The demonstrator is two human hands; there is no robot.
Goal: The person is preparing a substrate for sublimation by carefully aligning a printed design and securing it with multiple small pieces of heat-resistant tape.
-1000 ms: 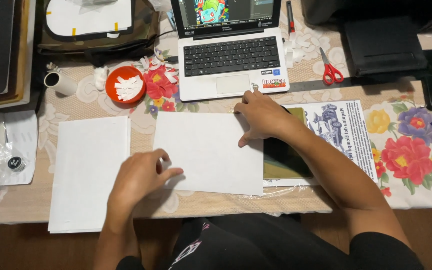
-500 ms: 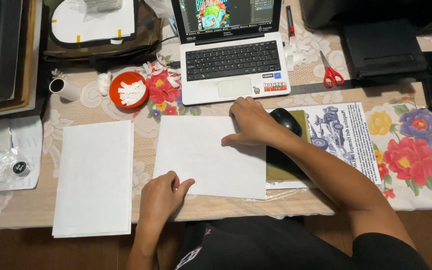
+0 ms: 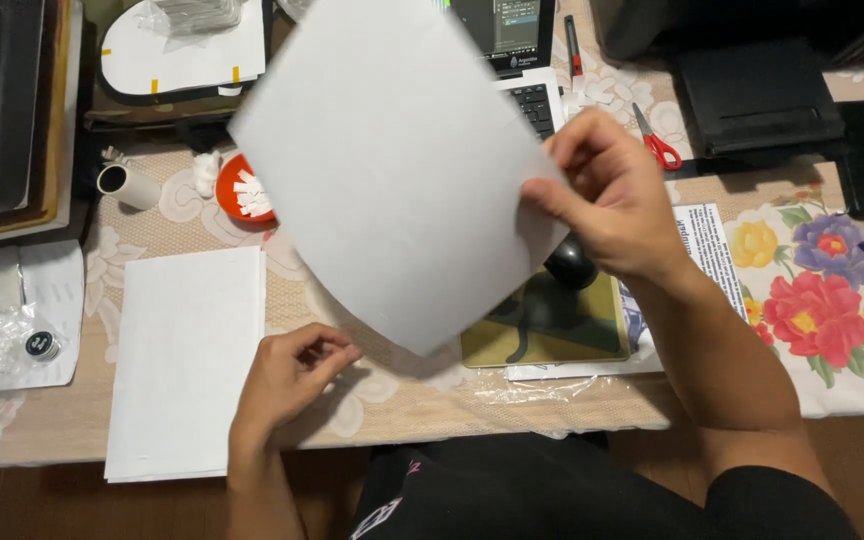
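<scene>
My right hand (image 3: 607, 200) pinches the right edge of a white sheet of paper (image 3: 392, 160) and holds it up off the table, tilted like a diamond, hiding most of the laptop (image 3: 517, 50) behind it. My left hand (image 3: 287, 375) rests on the table below the sheet, fingers curled, next to a stack of white paper (image 3: 187, 360) lying flat at the left. Whether the left fingers pinch anything small I cannot tell.
A black mouse (image 3: 572, 262) sits on an olive mouse pad (image 3: 552, 325). Red-handled scissors (image 3: 657, 140), an orange bowl of white bits (image 3: 242, 192), a small paper tube (image 3: 127, 185), a black printer (image 3: 752, 85) and a floral tablecloth (image 3: 822, 300) surround the work spot.
The sheet that lay flat under my right hand has been lifted up toward the camera. My left hand has let go of it and drawn back onto the table.
</scene>
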